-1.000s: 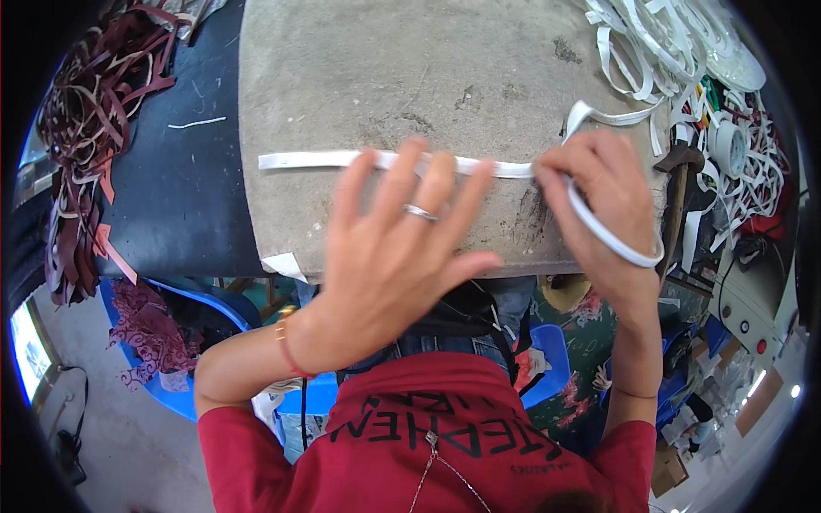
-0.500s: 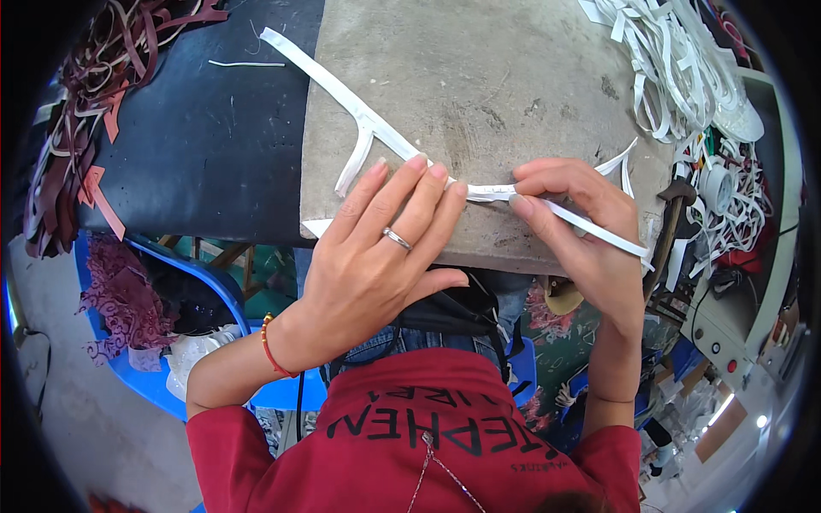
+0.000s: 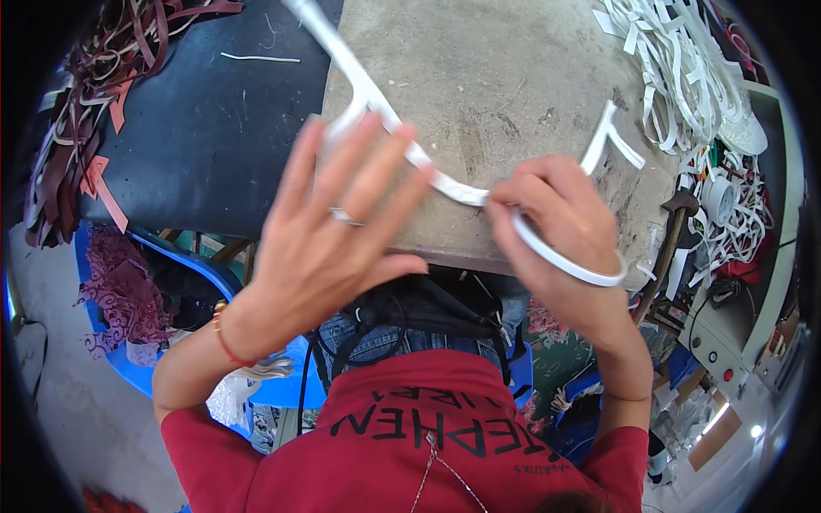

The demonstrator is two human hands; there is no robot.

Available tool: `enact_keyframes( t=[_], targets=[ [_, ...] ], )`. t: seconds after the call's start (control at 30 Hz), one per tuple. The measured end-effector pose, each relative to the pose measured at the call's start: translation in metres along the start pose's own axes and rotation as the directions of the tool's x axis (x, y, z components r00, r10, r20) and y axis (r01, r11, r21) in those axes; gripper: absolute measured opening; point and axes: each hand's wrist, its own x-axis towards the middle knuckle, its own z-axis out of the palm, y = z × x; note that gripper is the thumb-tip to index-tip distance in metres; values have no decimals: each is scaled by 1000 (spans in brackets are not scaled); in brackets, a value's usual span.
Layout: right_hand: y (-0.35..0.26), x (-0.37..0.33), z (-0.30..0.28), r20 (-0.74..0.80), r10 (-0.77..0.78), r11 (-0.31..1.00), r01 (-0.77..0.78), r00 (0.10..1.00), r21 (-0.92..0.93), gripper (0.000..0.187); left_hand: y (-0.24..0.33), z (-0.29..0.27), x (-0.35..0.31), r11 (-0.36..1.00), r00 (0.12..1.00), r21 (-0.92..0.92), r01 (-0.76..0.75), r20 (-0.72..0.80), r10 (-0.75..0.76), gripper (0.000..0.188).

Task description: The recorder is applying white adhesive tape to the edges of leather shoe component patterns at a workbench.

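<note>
A white strap (image 3: 346,64) with a side branch runs slantwise from the far edge of the worktop toward my right hand. My left hand (image 3: 329,222), a ring on one finger, is smeared by motion, its fingers spread over the strap's branching part. Whether it touches the strap I cannot tell. My right hand (image 3: 560,227) is closed, pinching the strap's near end between thumb and fingers. A narrow white band (image 3: 564,267) curves out beneath that hand. Beyond its knuckles, a forked white strap end (image 3: 605,137) sticks out; its link to the held strap is hidden.
The worktop joins a grey stone slab (image 3: 462,94) and a black surface (image 3: 197,154). Maroon strips (image 3: 68,171) hang at the left, white strips (image 3: 676,68) at the far right. A hammer (image 3: 676,209) lies by the right edge. A blue chair (image 3: 205,265) stands below left.
My left hand has moved left and lifted or slid along the strap. My right hand has shifted slightly left and nearer; the strap now bends at its grip, and its far end has moved away.
</note>
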Motion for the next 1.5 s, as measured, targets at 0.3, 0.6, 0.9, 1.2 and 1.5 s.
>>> enact_keyframes(
  t=[0.3, 0.6, 0.9, 1.2, 1.5],
  targets=[
    [-27, -10, 10, -118, 272, 944, -241, 955, 226, 34, 18, 10, -8, 959, 991, -280, 44, -111, -78, 70],
    [-9, -5, 0, 0, 335, 897, -319, 942, 306, 10, 17, 14, -8, 964, 994, -267, 16, -100, -44, 63],
    [-10, -6, 15, -72, 156, 978, -144, 985, 151, 14, -15, -10, 0, 994, 994, -51, 94, -58, -97, 67],
    [-13, -8, 11, -112, 120, 990, -111, 986, 85, 20, 38, 28, -12, 972, 960, -219, 83, -243, -137, 63],
    [-8, 8, -7, 26, 142, 988, -143, 990, 57, 20, 44, 25, -8, 983, 975, -165, 85, -191, -116, 60]
  ],
)
